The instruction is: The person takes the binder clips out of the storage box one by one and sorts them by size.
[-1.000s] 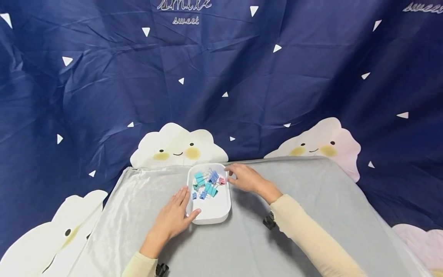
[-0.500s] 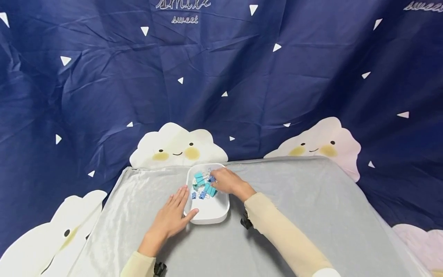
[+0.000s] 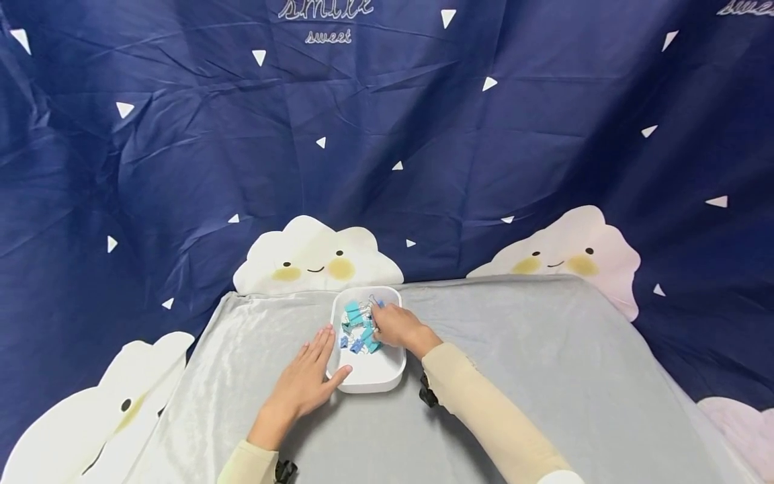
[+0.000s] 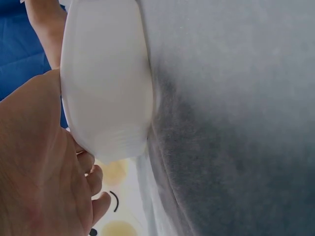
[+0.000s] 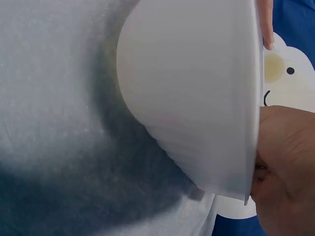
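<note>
Near end of the rounded white plastic box (image 3: 371, 371) has room to dip in, tho the bare L hand (image 3: 304, 384) lines the L wall, thumb over the rim. Far half's jammed w/ teal & blue metal binder clips (image 3: 353, 313) plus the bare R hand (image 3: 402, 328).

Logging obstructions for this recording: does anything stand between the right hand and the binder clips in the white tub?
Nothing visible does. In the head view, the right hand reaches over the rim of the white tub to the binder clips. The left hand lies at the opposite side, out of its path.
</note>
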`<state>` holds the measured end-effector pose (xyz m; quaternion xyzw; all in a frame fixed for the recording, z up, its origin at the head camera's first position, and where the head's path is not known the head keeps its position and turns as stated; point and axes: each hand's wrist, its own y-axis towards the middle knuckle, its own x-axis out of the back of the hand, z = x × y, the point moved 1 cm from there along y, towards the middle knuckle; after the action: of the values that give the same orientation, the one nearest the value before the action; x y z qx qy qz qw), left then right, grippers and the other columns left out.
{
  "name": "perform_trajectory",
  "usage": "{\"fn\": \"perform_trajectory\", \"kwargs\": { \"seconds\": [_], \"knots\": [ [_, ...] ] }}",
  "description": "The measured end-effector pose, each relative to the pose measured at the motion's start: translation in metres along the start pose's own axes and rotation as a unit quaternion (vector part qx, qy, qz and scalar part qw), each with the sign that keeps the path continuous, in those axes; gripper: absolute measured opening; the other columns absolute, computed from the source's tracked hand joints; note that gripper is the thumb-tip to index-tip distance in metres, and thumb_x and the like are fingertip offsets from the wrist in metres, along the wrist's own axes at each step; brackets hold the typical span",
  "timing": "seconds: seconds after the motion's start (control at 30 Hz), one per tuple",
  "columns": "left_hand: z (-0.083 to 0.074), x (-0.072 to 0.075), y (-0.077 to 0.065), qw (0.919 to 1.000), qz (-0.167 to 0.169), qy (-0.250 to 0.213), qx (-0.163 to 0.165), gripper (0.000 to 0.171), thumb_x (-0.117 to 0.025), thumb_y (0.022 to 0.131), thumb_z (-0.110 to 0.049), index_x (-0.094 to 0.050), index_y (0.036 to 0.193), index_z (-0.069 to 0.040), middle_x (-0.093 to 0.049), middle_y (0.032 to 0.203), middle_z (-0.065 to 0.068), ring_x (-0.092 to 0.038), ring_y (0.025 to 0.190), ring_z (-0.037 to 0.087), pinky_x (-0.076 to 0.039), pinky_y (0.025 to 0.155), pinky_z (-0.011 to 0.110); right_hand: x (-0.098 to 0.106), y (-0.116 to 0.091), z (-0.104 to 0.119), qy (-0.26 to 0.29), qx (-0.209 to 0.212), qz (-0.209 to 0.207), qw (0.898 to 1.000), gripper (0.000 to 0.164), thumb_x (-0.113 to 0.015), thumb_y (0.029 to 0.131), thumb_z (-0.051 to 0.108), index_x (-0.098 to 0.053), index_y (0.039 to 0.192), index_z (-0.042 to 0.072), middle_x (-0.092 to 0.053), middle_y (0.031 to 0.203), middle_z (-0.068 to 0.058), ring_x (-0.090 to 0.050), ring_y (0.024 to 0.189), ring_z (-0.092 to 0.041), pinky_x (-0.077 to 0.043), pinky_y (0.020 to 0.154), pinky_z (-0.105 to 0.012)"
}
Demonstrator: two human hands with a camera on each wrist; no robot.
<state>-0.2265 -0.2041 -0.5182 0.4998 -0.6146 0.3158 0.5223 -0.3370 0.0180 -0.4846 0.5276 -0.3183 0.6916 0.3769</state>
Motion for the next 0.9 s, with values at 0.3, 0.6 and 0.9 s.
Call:
{"fn": "perform_trajectory", "kwargs": {
  "seconds": [0.3, 0.6, 0.9],
  "knots": [
    [0.000, 0.000, 0.000, 1.0000, -0.002, -0.005, 0.002, 0.089, -0.046, 0.107, -0.064, -0.024, 0.169, -0.002, -0.019, 0.178, 0.012, -0.025, 0.165, 0.032, -0.024, 0.135, 0.054, 0.003, -0.004, -0.003, 0.026, 0.033, 0.022, 0.999, 0.028, -0.083, 0.093, 0.023, -0.056, 0.095, 0.019, -0.055, 0.080, 0.005, -0.051, 0.073, -0.012, -0.046, 0.067, -0.029],
    [-0.001, 0.000, 0.000, 1.0000, 0.000, -0.008, 0.002, 0.089, -0.046, 0.107, -0.064, -0.024, 0.169, -0.003, -0.020, 0.178, 0.012, -0.026, 0.164, 0.032, -0.025, 0.135, 0.054, 0.002, -0.007, -0.009, 0.010, 0.063, -0.033, 0.997, 0.029, -0.086, 0.090, 0.025, -0.057, 0.092, 0.019, -0.055, 0.086, 0.007, -0.043, 0.092, -0.018, -0.041, 0.087, -0.035],
    [-0.001, 0.001, 0.001, 1.0000, -0.002, -0.008, 0.000, 0.088, -0.047, 0.107, -0.062, -0.026, 0.168, -0.002, -0.020, 0.178, 0.012, -0.027, 0.164, 0.032, -0.026, 0.134, 0.055, 0.007, -0.006, -0.011, 0.076, 0.097, -0.033, 0.992, 0.014, -0.079, 0.095, 0.009, -0.069, 0.103, 0.014, -0.055, 0.118, -0.003, -0.059, 0.098, -0.017, -0.057, 0.089, -0.035]
  ]
}}
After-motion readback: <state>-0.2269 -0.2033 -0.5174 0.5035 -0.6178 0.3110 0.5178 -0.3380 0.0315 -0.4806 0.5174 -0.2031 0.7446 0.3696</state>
